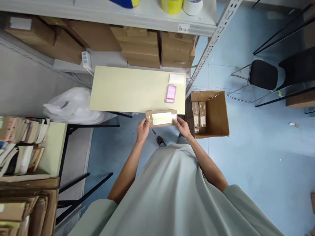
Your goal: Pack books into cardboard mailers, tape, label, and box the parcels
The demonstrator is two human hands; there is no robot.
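**Left hand [143,131], right hand [183,127]: both on the carton [161,118]**

Each grips one end, by the near edge of the counter [128,88]; contact there unclear to me. I'd keep pressure even, thumbs off the label [162,118]. Farther right, an open box [215,113].

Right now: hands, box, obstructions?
Left hand, right hand: gripping opposite ends of labelled brown cardboard box. Box at near edge of pale yellow table. No visible obstruction; open brown cardboard carton right of table.
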